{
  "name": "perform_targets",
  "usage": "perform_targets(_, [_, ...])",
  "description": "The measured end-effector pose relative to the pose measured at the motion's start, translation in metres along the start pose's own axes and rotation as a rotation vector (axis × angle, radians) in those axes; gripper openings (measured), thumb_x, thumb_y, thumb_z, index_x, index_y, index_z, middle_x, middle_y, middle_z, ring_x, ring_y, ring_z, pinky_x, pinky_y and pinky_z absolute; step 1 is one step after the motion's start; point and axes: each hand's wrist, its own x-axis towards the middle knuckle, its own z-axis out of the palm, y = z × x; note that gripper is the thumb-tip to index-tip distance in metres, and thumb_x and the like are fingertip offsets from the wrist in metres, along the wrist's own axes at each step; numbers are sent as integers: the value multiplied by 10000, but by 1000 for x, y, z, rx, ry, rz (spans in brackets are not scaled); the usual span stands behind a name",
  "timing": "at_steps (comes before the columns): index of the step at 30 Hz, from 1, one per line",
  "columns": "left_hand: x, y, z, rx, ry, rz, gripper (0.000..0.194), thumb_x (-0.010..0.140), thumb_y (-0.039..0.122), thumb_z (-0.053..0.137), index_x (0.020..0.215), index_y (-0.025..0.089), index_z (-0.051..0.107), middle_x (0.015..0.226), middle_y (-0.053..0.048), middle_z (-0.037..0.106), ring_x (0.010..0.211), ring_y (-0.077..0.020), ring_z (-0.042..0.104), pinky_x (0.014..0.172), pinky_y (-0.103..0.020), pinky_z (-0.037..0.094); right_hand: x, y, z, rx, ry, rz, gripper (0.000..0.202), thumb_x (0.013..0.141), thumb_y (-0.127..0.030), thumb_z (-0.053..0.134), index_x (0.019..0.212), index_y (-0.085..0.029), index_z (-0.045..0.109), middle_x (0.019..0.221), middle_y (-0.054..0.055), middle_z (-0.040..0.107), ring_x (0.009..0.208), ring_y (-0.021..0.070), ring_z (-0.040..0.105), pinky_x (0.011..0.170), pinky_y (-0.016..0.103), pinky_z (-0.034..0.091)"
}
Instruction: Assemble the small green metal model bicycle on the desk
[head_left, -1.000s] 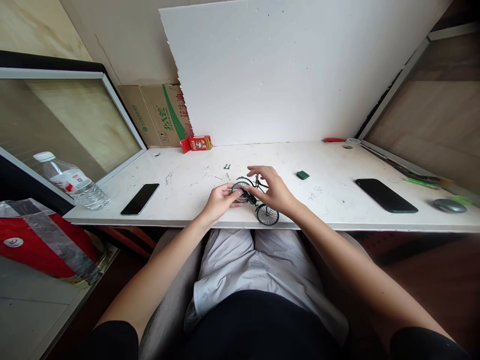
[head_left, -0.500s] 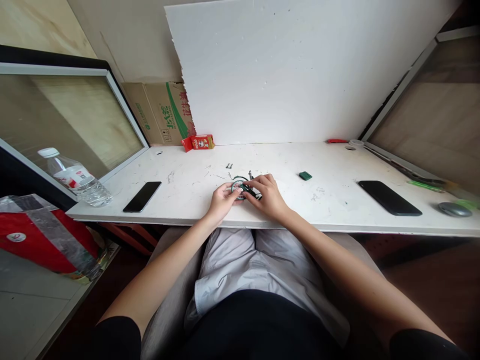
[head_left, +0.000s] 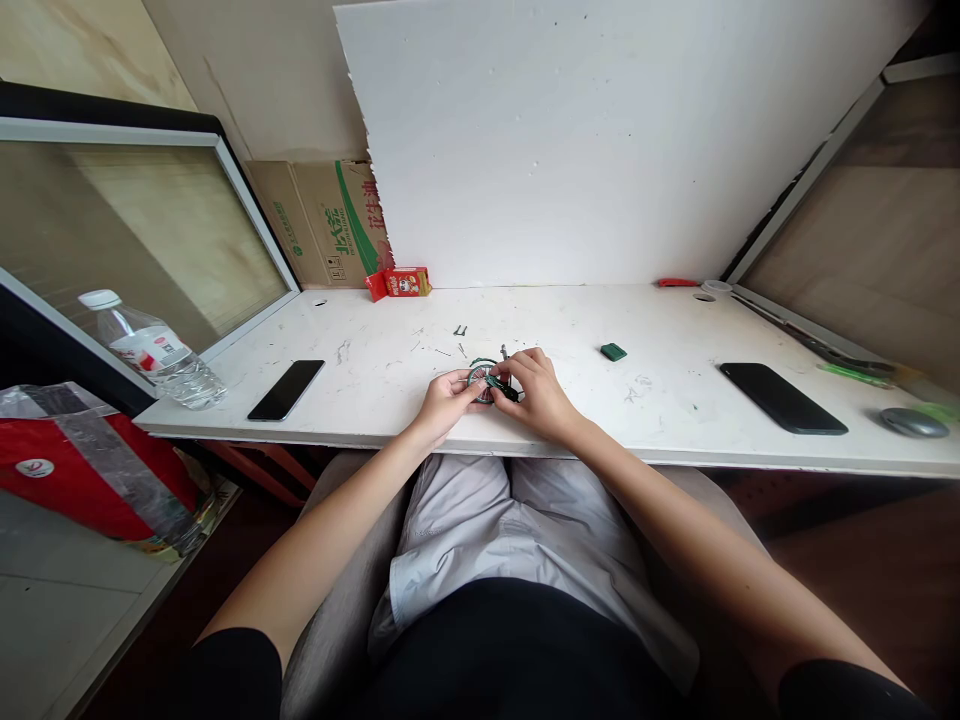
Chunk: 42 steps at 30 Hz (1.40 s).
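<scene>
A small green model bicycle [head_left: 489, 372] with a spoked wheel is between my two hands, just above the near part of the white table. My left hand [head_left: 450, 402] is closed on the wheel, its thumb on the near side. The fingers of my right hand [head_left: 538, 388] pinch the dark frame, coming from the right. A grey upright part [head_left: 504, 353] of the bicycle sticks up behind my right fingertips. My fingers hide much of the frame. Behind the hands, two small dark parts [head_left: 460, 330] and several thin pins [head_left: 444, 351] lie loose.
Right of my hands is a small green piece [head_left: 613, 352]. A phone [head_left: 286, 390] and a water bottle [head_left: 154, 350] are at the left. A black device [head_left: 783, 398] and a grey mouse [head_left: 913, 422] are at the right. A red box [head_left: 408, 282] stands at the back.
The wheel and frame have shifted and turned slightly in my hands. Both hands keep their hold; the whole view has moved a little.
</scene>
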Motion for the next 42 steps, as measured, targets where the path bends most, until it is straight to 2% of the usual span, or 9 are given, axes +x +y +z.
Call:
perform_targets(10, [-1, 7, -3, -83, -27, -52, 263, 800, 191, 889, 1031, 123, 784, 1058, -98, 779, 927, -203, 728, 975, -453, 603, 1, 2, -9, -79, -39, -144, 206, 1005, -276, 647, 1185, -237, 741, 1085, 102, 705, 1159, 318, 513, 1005, 472, 462])
perform_targets(17, [0, 9, -4, -139, -80, -65, 291, 823, 234, 885, 1083, 140, 796, 1131, -99, 771, 938, -201, 736, 965, -421, 595, 3, -2, -13, -183, -34, -172, 217, 1009, -262, 649, 1200, -227, 746, 1115, 118, 714, 1207, 337, 523, 988, 486, 448])
perform_targets(24, [-1, 7, -2, -96, -68, -43, 324, 826, 290, 895, 1099, 149, 793, 1167, -93, 754, 968, -191, 719, 941, -382, 594, 4, -3, -15, -222, -32, -180, 190, 1014, -275, 644, 1161, -224, 753, 1108, 120, 717, 1236, 341, 524, 991, 481, 432])
perform_targets(31, [-2, 7, -1, -79, -65, -37, 350, 815, 330, 906, 1094, 151, 793, 1144, -103, 767, 966, -192, 724, 984, -394, 578, 3, 1, -13, -166, -36, -159, 185, 1020, -313, 633, 1123, -258, 777, 1098, 110, 714, 1223, 339, 519, 988, 495, 432])
perform_targets(38, [0, 4, -6, -46, -111, -18, 362, 801, 403, 913, 1032, 139, 823, 1099, -111, 790, 984, -208, 726, 1003, -395, 566, 3, 1, -15, -123, -57, -166, 223, 1034, -306, 624, 1192, -275, 779, 1107, 107, 736, 1241, 339, 527, 1012, 519, 436])
perform_targets(42, [-1, 3, -5, -15, -108, -12, 353, 764, 338, 939, 1031, 133, 834, 1098, -110, 793, 988, -208, 721, 1024, -401, 552, 3, 0, -15, -112, -40, -190, 210, 1046, -318, 619, 1169, -270, 782, 1097, 100, 746, 1268, 337, 531, 1028, 522, 437])
